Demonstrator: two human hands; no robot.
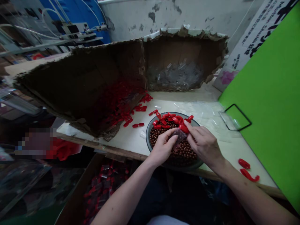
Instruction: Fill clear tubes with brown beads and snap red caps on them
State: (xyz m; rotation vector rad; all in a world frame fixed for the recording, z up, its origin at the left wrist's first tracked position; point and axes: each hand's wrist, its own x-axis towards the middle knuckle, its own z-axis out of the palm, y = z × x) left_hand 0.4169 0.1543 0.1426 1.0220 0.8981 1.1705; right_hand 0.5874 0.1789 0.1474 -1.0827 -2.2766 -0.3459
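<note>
Both my hands meet over a round grey bowl (148,141) at the table's front edge. The bowl is full of small brown balls (187,152), with several glossy red plastic pieces (165,120) lying on top at the far side. My left hand (164,144) pinches a small clear plastic piece (179,137), whose exact kind I cannot make out. My right hand (203,142) has its fingers closed on a larger red plastic piece (183,128), held against the clear one. Fingers partly cover where the two pieces meet.
A torn cardboard box (126,47) at the left spills red pieces onto the white table (161,100). Another torn cardboard box (211,43) behind holds clear plastic pieces (180,75). A green panel (269,81) slants along the right. Below the left edge, a carton holds red-and-clear items (105,184).
</note>
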